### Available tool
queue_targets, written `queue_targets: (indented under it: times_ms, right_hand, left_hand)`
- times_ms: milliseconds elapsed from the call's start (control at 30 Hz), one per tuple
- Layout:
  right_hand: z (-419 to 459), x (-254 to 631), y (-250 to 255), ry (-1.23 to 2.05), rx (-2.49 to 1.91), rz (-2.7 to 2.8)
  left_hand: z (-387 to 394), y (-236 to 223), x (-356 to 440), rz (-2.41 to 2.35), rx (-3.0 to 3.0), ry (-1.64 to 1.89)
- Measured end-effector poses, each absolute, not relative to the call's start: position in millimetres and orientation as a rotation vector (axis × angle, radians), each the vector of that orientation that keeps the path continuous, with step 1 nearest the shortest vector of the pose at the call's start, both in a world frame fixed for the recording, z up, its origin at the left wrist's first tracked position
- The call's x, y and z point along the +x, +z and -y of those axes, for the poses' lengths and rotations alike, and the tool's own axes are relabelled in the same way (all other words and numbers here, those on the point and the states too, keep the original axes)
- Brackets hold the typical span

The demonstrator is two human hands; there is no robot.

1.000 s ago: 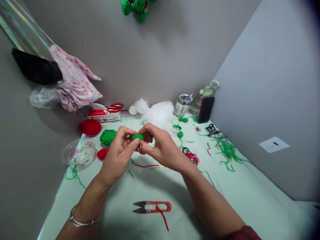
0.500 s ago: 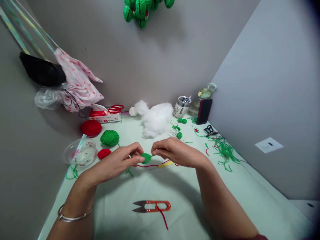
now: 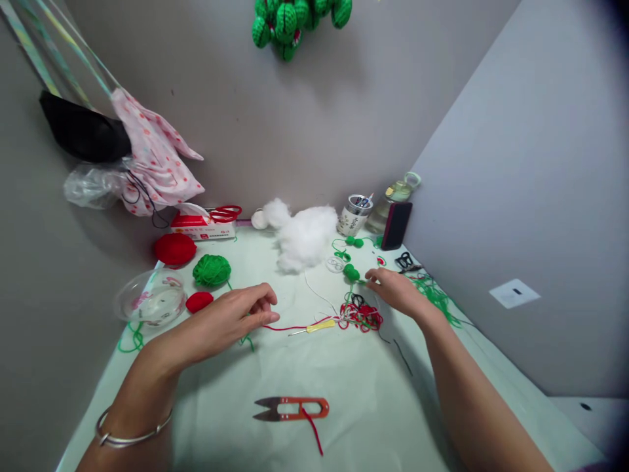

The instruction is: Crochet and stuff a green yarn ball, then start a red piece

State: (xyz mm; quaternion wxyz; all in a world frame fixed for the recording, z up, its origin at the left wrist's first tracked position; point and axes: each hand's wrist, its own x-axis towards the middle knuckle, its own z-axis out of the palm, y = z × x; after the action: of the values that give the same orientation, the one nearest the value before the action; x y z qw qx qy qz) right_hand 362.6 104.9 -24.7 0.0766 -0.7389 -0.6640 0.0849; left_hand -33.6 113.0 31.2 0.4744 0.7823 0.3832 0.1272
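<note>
My left hand (image 3: 246, 311) hovers over the left middle of the table with nothing in it. Its fingers are loosely curled, and a gap shows between thumb and fingertips. My right hand (image 3: 398, 292) is at the right, its fingertips pinched at the end of a green yarn tail (image 3: 362, 282). That tail leads to small green crocheted pieces (image 3: 351, 272) lying together on the cloth. Just below them is a tangle of red, white and black yarn (image 3: 361, 316). A crochet hook with a yellow handle (image 3: 320, 326) lies between my hands, beside a red strand.
Orange thread snips (image 3: 291, 409) lie at the front. White stuffing (image 3: 307, 239) sits at the back. Green and red yarn balls (image 3: 211, 271) and a clear bowl (image 3: 150, 298) stand left. A phone (image 3: 397, 226), black scissors (image 3: 407, 262) and green scraps (image 3: 435, 298) are right.
My right hand has moved away to the right with the green crocheted piece, which now lies beside another one. My left hand has let go of it and stayed nearly in place.
</note>
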Motion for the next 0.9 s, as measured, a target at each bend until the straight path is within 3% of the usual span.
queue_targets:
  times_ms: [333,600,900]
  right_hand:
    - [-192,375,-34,-0.161,-2.227,1.936]
    - [-205,372,-35,-0.044,-2.192,2.216]
    - [-234,402,-27,-0.212,-2.647,2.172]
  left_hand:
    - [-114,31,-35,-0.997,1.983,0.235]
    - [-118,28,-45,-1.009,1.975,0.26]
    - [-121,19,-47,-1.016,1.956,0.281]
